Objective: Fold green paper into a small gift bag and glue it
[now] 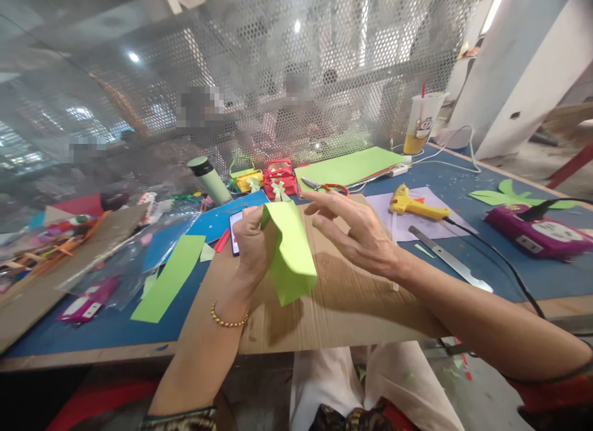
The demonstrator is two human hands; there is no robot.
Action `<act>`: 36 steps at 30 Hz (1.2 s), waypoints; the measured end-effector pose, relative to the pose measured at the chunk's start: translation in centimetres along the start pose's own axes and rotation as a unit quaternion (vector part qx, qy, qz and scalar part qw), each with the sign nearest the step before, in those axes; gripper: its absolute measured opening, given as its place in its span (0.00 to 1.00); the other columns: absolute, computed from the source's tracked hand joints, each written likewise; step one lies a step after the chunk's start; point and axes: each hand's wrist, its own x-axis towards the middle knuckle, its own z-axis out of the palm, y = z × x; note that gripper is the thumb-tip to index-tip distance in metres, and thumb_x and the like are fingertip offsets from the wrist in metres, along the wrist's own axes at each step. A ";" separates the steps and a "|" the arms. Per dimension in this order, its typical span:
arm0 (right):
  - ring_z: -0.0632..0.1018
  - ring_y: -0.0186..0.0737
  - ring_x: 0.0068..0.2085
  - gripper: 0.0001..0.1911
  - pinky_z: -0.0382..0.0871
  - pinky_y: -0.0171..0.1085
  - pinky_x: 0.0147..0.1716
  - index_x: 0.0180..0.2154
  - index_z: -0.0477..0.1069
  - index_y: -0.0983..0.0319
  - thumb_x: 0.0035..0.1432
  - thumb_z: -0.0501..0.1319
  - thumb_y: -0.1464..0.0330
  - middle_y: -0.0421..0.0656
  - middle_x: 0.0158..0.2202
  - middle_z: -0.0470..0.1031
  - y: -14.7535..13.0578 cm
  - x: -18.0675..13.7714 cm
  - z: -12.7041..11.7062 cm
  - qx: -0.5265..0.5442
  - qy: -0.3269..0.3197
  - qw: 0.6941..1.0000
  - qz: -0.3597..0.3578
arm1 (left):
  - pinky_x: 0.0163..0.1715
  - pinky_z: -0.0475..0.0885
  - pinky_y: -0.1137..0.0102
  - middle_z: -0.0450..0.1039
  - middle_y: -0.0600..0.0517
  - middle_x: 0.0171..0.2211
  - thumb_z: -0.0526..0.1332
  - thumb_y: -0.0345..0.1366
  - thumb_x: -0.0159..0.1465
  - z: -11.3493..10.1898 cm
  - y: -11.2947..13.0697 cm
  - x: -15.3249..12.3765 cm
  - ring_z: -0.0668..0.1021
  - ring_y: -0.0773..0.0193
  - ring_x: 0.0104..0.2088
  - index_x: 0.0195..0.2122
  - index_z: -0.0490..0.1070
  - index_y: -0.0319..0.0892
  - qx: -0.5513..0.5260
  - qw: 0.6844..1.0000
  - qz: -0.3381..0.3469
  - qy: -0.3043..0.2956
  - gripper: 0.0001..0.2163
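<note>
Folded green sheet [293,249] at the frame's centre, over brown cardboard [352,317]; right hand [354,230] beside it, fingers apart; left hand [252,239] clamped on its left edge; right of centre, yellow glue gun [420,207]; above centre, orange-handled scissors [334,188].

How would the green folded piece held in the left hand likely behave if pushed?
The green folded piece probably flexes easily, since its upper face bows in a wave. It is likely light: its walls look like thin sheet. It may keep some shape, as a sharp crease shows at the end away from the left hand.
</note>
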 end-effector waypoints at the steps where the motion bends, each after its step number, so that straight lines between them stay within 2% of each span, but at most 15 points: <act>1: 0.80 0.39 0.43 0.22 0.76 0.41 0.46 0.64 0.67 0.60 0.75 0.52 0.60 0.48 0.47 0.80 -0.1 0.0 -0.1 -0.002 0.007 1.000 -0.001 | 0.30 0.61 0.65 0.51 0.57 0.19 0.66 0.43 0.62 -0.2 0.1 0.1 0.58 0.63 0.26 0.17 0.56 0.46 0.032 0.999 0.017 0.023 0.22; 3: 0.79 0.44 0.49 0.31 0.75 0.48 0.53 0.68 0.63 0.58 0.72 0.53 0.50 0.52 0.54 0.78 -0.4 -0.1 -0.2 -0.008 0.004 1.000 -0.017 | 0.30 0.57 0.65 0.48 0.58 0.19 0.64 0.43 0.64 -0.5 0.5 0.4 0.54 0.65 0.25 0.17 0.54 0.44 0.124 0.989 0.054 0.054 0.24; 5: 0.77 0.51 0.56 0.45 0.72 0.54 0.58 0.73 0.55 0.58 0.64 0.59 0.42 0.56 0.63 0.72 -0.5 -0.2 0.1 -0.025 -0.016 0.999 -0.043 | 0.29 0.54 0.65 0.48 0.58 0.18 0.62 0.44 0.66 -0.6 0.9 0.4 0.53 0.66 0.25 0.17 0.54 0.44 0.202 0.976 0.066 0.041 0.24; 6: 0.76 0.54 0.60 0.49 0.71 0.55 0.60 0.74 0.52 0.59 0.62 0.62 0.42 0.58 0.66 0.69 -0.5 -0.3 0.3 -0.040 -0.023 0.998 -0.050 | 0.28 0.53 0.65 0.49 0.58 0.18 0.61 0.44 0.67 -0.6 1.1 0.4 0.52 0.66 0.24 0.17 0.55 0.43 0.221 0.973 0.056 0.024 0.23; 7: 0.74 0.55 0.62 0.49 0.70 0.55 0.60 0.74 0.52 0.61 0.62 0.63 0.45 0.59 0.67 0.67 -0.3 -0.4 0.6 -0.056 -0.023 0.997 -0.050 | 0.27 0.51 0.65 0.50 0.58 0.18 0.60 0.44 0.67 -0.6 1.3 0.4 0.53 0.66 0.24 0.17 0.56 0.44 0.229 0.973 0.038 0.004 0.23; 9: 0.76 0.52 0.61 0.37 0.72 0.52 0.59 0.71 0.57 0.63 0.67 0.61 0.57 0.57 0.65 0.72 0.0 -0.5 1.1 -0.082 -0.018 0.996 -0.018 | 0.25 0.50 0.66 0.53 0.57 0.18 0.60 0.45 0.66 -0.5 1.6 0.3 0.54 0.67 0.24 0.18 0.60 0.44 0.225 0.973 -0.011 -0.053 0.21; 11: 0.81 0.48 0.55 0.26 0.75 0.47 0.55 0.66 0.67 0.62 0.68 0.56 0.67 0.53 0.57 0.79 0.4 -0.5 1.3 -0.098 -0.014 0.995 0.028 | 0.24 0.50 0.67 0.57 0.57 0.18 0.60 0.45 0.66 -0.4 1.7 0.2 0.57 0.67 0.23 0.19 0.64 0.43 0.202 0.972 -0.060 -0.109 0.20; 13: 0.83 0.46 0.48 0.23 0.77 0.45 0.50 0.60 0.73 0.61 0.67 0.54 0.72 0.49 0.50 0.84 0.5 -0.5 1.1 -0.104 -0.019 0.992 0.062 | 0.23 0.50 0.68 0.59 0.57 0.18 0.61 0.45 0.65 -0.2 1.5 0.2 0.59 0.67 0.23 0.19 0.66 0.43 0.178 0.969 -0.096 -0.141 0.19; 17: 0.83 0.45 0.43 0.20 0.77 0.43 0.43 0.57 0.77 0.59 0.66 0.56 0.70 0.47 0.46 0.85 0.3 -0.4 0.5 -0.109 -0.026 0.990 0.082 | 0.23 0.52 0.69 0.60 0.57 0.17 0.63 0.41 0.62 0.2 0.8 0.5 0.62 0.67 0.23 0.19 0.69 0.42 0.151 0.970 -0.124 -0.142 0.16; 20: 0.82 0.43 0.37 0.20 0.75 0.40 0.37 0.56 0.78 0.60 0.66 0.55 0.69 0.47 0.41 0.85 0.2 -0.3 0.2 -0.107 -0.036 0.988 0.105 | 0.25 0.57 0.71 0.68 0.56 0.20 0.63 0.38 0.61 0.3 0.6 0.7 0.68 0.66 0.25 0.25 0.77 0.42 0.124 0.972 -0.116 -0.163 0.10; 24: 0.79 0.42 0.32 0.20 0.71 0.38 0.30 0.54 0.79 0.60 0.64 0.57 0.68 0.44 0.35 0.83 0.5 0.0 -0.1 -0.112 -0.056 0.981 0.149 | 0.25 0.60 0.72 0.71 0.55 0.23 0.61 0.36 0.61 0.2 0.5 0.8 0.71 0.65 0.27 0.27 0.79 0.41 0.103 0.970 -0.102 -0.196 0.10; 31: 0.79 0.42 0.32 0.20 0.72 0.38 0.30 0.51 0.81 0.57 0.61 0.58 0.68 0.41 0.34 0.83 1.0 0.3 -0.2 -0.095 -0.061 0.980 0.163 | 0.27 0.67 0.72 0.75 0.53 0.25 0.62 0.32 0.58 0.5 -0.3 0.9 0.74 0.63 0.28 0.30 0.83 0.42 0.068 0.971 -0.121 -0.194 0.08; 36: 0.82 0.43 0.37 0.20 0.76 0.40 0.36 0.50 0.82 0.57 0.62 0.57 0.69 0.42 0.40 0.85 0.7 0.3 0.1 -0.068 -0.063 0.985 0.147 | 0.25 0.64 0.72 0.73 0.54 0.22 0.61 0.29 0.56 0.6 -0.1 0.9 0.74 0.63 0.27 0.32 0.85 0.42 0.090 0.971 -0.122 -0.185 0.11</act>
